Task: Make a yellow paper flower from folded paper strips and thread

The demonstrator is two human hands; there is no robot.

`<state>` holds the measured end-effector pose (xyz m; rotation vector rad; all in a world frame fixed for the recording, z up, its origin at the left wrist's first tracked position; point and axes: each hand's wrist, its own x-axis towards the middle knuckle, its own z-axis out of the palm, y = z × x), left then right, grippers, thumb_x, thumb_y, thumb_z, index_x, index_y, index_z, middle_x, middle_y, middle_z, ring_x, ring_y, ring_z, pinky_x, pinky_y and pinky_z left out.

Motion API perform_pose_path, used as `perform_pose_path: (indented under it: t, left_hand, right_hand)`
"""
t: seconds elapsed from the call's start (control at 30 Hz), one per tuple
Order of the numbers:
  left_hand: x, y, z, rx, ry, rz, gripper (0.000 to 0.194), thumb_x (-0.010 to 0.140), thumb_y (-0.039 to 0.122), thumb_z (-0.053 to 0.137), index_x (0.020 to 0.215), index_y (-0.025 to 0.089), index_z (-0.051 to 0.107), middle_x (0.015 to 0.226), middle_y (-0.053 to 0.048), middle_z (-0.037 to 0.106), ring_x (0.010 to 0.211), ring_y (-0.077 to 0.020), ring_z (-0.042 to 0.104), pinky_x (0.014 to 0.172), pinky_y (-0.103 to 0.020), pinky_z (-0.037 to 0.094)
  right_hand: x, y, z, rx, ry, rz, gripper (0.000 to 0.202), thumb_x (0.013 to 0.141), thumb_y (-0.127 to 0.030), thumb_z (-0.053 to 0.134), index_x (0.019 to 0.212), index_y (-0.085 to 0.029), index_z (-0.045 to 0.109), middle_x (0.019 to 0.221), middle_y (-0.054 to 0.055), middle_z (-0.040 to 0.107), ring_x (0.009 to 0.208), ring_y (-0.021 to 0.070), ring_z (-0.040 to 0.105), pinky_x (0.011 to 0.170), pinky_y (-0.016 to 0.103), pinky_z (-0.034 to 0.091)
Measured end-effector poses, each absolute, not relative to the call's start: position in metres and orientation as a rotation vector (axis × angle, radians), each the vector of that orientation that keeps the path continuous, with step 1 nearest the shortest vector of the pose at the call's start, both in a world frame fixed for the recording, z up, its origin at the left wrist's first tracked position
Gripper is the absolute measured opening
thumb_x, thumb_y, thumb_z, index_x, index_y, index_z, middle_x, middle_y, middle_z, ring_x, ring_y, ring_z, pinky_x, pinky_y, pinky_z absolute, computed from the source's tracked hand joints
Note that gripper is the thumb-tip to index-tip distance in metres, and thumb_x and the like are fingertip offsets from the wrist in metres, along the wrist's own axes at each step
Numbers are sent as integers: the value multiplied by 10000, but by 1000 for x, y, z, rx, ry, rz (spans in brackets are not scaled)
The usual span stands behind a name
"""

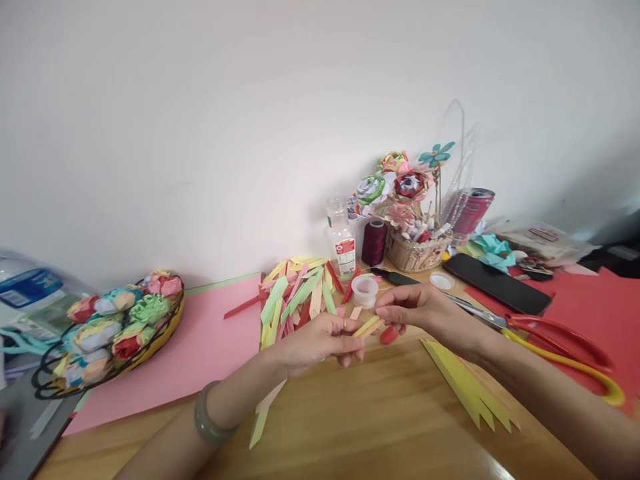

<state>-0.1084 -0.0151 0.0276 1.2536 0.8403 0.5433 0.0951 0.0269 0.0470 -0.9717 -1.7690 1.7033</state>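
Between both hands, above the wooden table (pixel 360 427), is a short folded yellow paper strip (pixel 369 327). My left hand (pixel 327 340), with a bracelet on its wrist, pinches the strip's left end. Thumb and fingers of my right hand (pixel 415 313) close on its right end. A small red piece (pixel 389 335) shows just under the right fingers; whether they touch it I cannot tell. Behind the hands stands a small white round tub (pixel 365 291). A pile of cut paper strips (pixel 300 293) in green, pink, yellow and red lies beyond my left hand.
Yellow pointed strips (pixel 465 387) lie near my right forearm, with red-and-yellow-handled scissors (pixel 555 347) and a black phone (pixel 497 283) farther right. Behind stand a clear bottle (pixel 342 240), a purple thread spool (pixel 374 243) and a flower basket (pixel 415 253). A paper-flower basket (pixel 173 327) sits left.
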Motion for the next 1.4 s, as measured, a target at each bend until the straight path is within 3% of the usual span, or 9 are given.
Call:
perform_pose_path:
  t: [0.13,0.33,0.43,0.8,0.93,1.07,1.17,1.3,1.4]
  left_hand:
    - [-104,-24,32,1471,980,544,266,828,374,498,848,131,602,662,29,444,585,-73,361,538,-217,257]
    - [-87,-33,29,1475,991,423,329,849,420,434,705,139,526,600,58,314,536,-67,260,500,-235,177]
    - [-72,-31,26,1325,877,353,320,822,449,475,809,138,552,592,66,328,497,-58,225,481,-243,146]
    - [-22,-16,29,1023,630,188,316,773,406,578,649,143,453,555,74,327,421,-28,137,427,-237,47]
    - [-7,-14,21,1115,638,161,342,807,427,518,635,134,479,568,49,417,414,-28,226,407,-192,156]
    - [-2,-6,17,1727,874,359,350,841,444,461,873,134,621,801,-41,617,681,-121,511,652,-251,412]
    - [-1,2,14,2282,846,484,365,790,367,582,1098,172,578,1067,-83,618,1007,-204,497,908,-351,369]
    - [6,10,3,2671,549,386,316,837,278,516,1130,162,552,1170,-117,581,1104,-226,459,967,-393,344]
    - [12,13,-4,2791,515,321,258,867,256,452,1062,150,586,1051,-115,628,1028,-221,499,909,-370,390]
  right_hand:
    - [102,14,55,-1026,-1931,1506,251,789,-414,569,757,-171,627,687,2,608,640,133,581,585,258,456]
    - [124,-19,45,-751,-2545,22,233,908,-221,400,953,-165,622,837,73,622,743,178,548,629,309,418]
    - [139,-33,37,-669,-2613,-303,336,926,-115,273,949,-129,608,740,69,608,661,175,518,564,309,398]
    - [181,-59,24,-664,-2572,-473,320,906,-72,291,1037,-131,578,801,71,646,693,187,579,576,332,449]
    - [198,-64,12,-749,-2488,-425,331,912,-97,275,1094,-135,549,745,69,627,682,191,589,572,313,473]
    - [224,-66,-11,-1157,-2319,-276,348,927,-168,250,1138,-169,526,890,94,621,773,188,622,600,274,501]
    - [238,-63,-28,-1389,-2248,-231,296,910,-214,316,1056,-183,572,944,103,634,713,179,645,512,240,496]
    - [232,-62,-36,-1558,-2223,-85,318,893,-224,319,861,-210,635,788,68,669,556,176,632,397,244,440]
    - [218,-65,-31,-1650,-2166,179,292,885,-257,370,783,-235,642,704,27,676,565,171,641,431,237,448]
